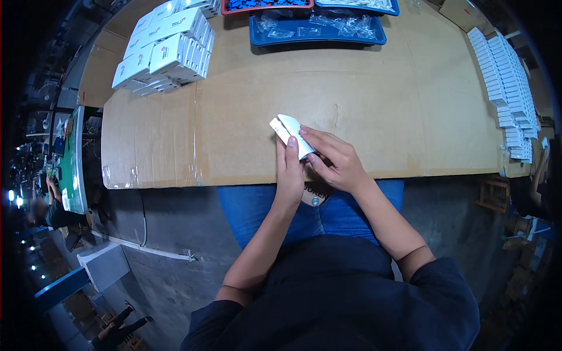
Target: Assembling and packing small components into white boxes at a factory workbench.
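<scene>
Between my hands, over the near edge of the cardboard-covered table (257, 128), is a small white box (288, 125), tilted, with a dark gap along its upper end. My left hand (289, 169) grips it from the left and below, thumb pressed on its near face. On its right side lie the fingers of my right hand (335, 157), the thumb at the box's lower corner. Both hands are closed on the box. What is inside it cannot be seen.
Stacked white boxes (170, 50) stand at the far left, and tall stacks of white boxes (506, 88) at the right. Along the far side sit a blue tray (316, 42) with clear plastic pieces, a red tray (266, 8) of blue parts and another blue tray (393, 8) of white parts.
</scene>
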A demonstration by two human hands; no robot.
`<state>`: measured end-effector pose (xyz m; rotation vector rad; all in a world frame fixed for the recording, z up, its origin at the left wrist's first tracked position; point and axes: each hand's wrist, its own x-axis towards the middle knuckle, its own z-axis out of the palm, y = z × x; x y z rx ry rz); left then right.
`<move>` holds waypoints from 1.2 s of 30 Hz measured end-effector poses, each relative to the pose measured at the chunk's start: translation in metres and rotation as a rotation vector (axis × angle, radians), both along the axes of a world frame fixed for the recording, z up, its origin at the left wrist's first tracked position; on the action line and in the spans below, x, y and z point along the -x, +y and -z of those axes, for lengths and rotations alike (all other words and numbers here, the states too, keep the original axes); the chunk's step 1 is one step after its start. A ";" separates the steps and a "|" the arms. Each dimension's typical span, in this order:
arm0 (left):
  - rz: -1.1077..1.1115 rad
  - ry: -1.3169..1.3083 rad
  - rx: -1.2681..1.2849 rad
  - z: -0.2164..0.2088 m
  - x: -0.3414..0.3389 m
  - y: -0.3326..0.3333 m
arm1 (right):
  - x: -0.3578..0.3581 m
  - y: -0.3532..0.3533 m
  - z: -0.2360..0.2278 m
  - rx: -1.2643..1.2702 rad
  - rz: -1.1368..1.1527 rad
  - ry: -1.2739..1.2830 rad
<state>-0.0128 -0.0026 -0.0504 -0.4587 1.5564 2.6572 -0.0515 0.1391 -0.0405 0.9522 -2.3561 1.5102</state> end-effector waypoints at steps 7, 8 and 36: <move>-0.051 -0.005 0.079 -0.007 -0.006 0.009 | -0.002 -0.004 0.006 -0.025 0.005 0.055; -0.052 -0.005 0.079 -0.008 -0.007 0.010 | -0.004 -0.005 0.004 -0.037 0.007 0.027; -0.045 -0.052 0.101 0.006 0.005 -0.025 | -0.006 -0.014 -0.004 0.044 -0.061 -0.121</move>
